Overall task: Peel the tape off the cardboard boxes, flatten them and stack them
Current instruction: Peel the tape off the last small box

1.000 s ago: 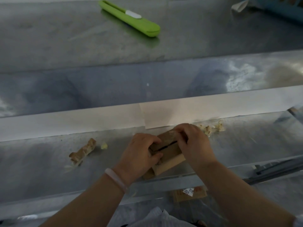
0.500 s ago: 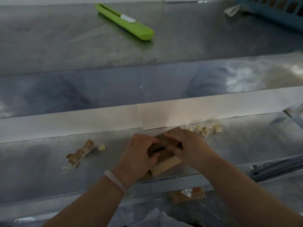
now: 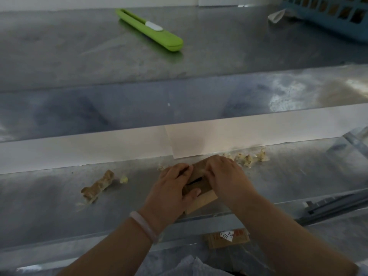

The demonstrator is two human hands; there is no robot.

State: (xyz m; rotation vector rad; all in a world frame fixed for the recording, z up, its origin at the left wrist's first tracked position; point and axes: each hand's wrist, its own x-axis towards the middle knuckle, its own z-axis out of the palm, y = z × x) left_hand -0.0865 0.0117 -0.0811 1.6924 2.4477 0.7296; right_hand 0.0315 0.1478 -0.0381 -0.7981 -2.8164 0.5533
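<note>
My left hand (image 3: 171, 188) grips the left side of the small cardboard box (image 3: 199, 175), thumb pressed across its near top. My right hand (image 3: 225, 176) holds the right side, fingers curled over the top. The box lies tilted between my palms, close to the front edge of the metal desk (image 3: 49, 212), and a dark slit shows on its top. A twisted strip of tape (image 3: 98, 186) lies to its left. At the desk's far right corner stands a blue basket (image 3: 338, 18); brown shapes show through its holes, too unclear to name.
</note>
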